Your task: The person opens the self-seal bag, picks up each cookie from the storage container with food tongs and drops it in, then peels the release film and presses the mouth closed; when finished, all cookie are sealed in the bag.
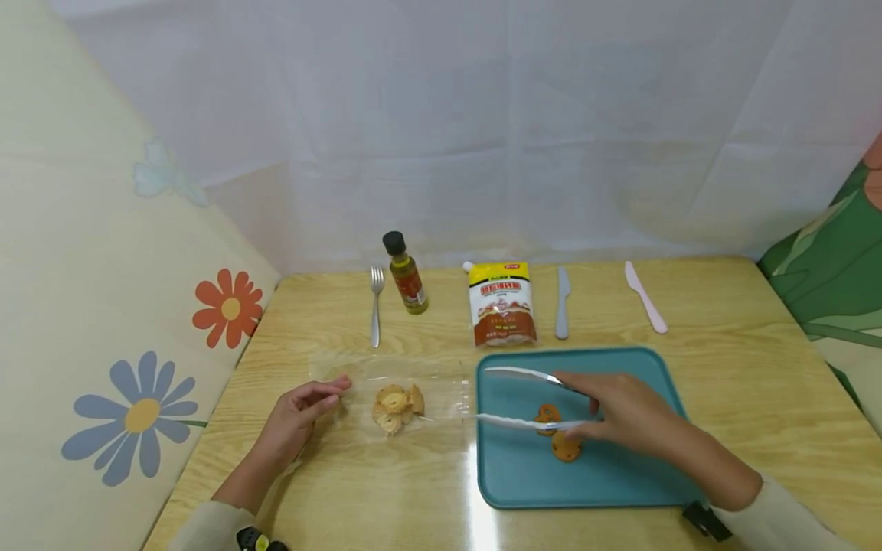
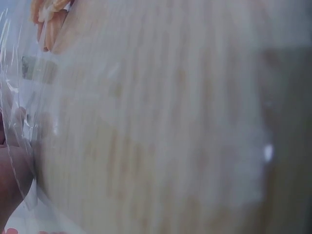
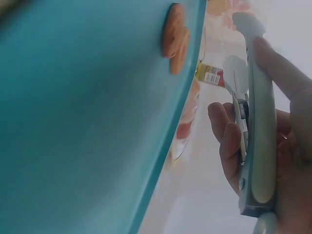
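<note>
A clear plastic bag (image 1: 444,390) lies on the table at the left with several pale cookies (image 1: 393,404) inside. My left hand (image 1: 296,417) pinches the bag's left end; the bag fills most of the left wrist view. My right hand (image 1: 623,405) grips a pair of tongs (image 3: 262,126) with pale tips. Above the blue-green tray (image 1: 620,478), the tongs are spread apart and point left, towards the bag, with nothing between their tips. Small brown cookies (image 1: 566,447) lie on the tray, partly behind the lower tong arm.
Behind the bag are a metal fork (image 1: 375,306) and a dark-capped bottle (image 1: 409,283). A yellow, white and brown pouch (image 1: 503,306) lies behind the tray, beside a grey knife (image 1: 562,302) and a pink knife (image 1: 646,298). A white cloth (image 1: 413,115) hangs along the back edge.
</note>
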Motion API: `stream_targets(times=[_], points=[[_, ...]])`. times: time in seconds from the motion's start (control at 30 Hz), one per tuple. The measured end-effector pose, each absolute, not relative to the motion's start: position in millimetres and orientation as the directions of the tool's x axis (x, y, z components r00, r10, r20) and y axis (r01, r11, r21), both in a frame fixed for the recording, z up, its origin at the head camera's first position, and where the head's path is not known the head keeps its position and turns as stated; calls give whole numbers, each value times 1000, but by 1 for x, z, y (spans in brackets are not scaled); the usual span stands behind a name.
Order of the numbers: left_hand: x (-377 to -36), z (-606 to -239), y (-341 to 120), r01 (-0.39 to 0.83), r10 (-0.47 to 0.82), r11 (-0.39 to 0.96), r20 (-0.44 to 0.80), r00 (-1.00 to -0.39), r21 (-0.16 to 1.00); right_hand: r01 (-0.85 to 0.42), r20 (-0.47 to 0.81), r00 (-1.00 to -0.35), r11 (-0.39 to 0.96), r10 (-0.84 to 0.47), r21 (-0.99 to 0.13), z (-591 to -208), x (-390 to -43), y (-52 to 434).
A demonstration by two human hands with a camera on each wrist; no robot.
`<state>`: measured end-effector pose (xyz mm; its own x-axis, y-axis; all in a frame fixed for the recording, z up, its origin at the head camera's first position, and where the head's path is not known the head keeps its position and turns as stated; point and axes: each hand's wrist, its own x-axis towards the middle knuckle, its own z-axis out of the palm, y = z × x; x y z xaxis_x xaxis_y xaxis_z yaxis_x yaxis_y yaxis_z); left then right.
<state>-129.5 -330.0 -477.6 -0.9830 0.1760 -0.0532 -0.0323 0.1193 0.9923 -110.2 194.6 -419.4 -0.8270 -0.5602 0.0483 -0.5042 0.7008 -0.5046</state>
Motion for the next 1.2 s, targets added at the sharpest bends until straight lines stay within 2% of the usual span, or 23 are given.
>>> stream_targets(times=[0.47, 1.2], points=[[-129, -477, -329, -36, 171, 124, -57, -984, 992, -363, -45, -899, 798, -435, -481, -425, -86, 232], [-129, -476, -327, -25, 171, 111, -43, -984, 994, -372, -93, -879, 795, -467, -480, -431, -76, 242]])
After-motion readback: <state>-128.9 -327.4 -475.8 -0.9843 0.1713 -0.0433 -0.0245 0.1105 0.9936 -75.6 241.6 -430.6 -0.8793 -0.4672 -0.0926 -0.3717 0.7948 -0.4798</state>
